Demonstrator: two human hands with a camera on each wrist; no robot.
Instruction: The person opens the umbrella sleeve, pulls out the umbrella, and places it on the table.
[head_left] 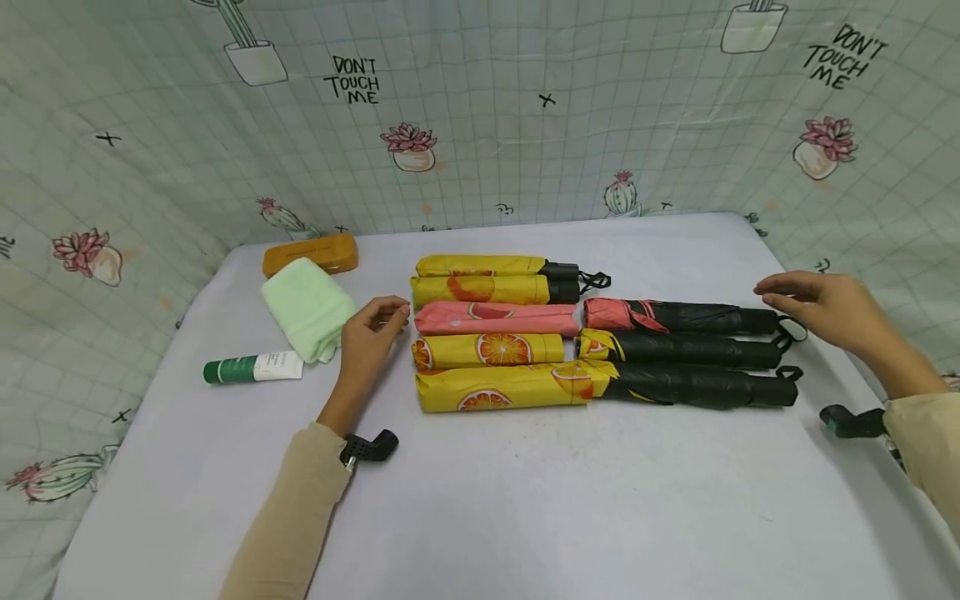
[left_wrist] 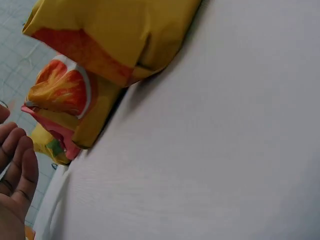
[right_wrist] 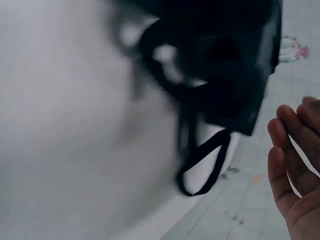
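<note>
Several folded umbrellas lie side by side on the white table. At the back are two short yellow ones, a rear one (head_left: 480, 265) and a front one (head_left: 480, 290), with black ends. In front is a pink length (head_left: 495, 318) meeting a black-and-pink one (head_left: 682, 317). Nearer come a yellow orange-print length (head_left: 487, 351) beside a black-and-yellow one (head_left: 682, 348), and a yellow-and-black row (head_left: 510, 390). Just left of the umbrellas' left ends, my left hand (head_left: 371, 333) holds nothing, fingers loosely bent. My right hand (head_left: 832, 308) hovers empty by the black wrist loops (right_wrist: 205, 165), fingers relaxed.
On the left lie a pale green folded cloth (head_left: 309, 307), a brownish-yellow case (head_left: 337, 252) behind it, and a green-and-white tube (head_left: 255, 367). A patterned cloth backdrop (head_left: 480, 125) surrounds the table (head_left: 570, 500) at the back and sides.
</note>
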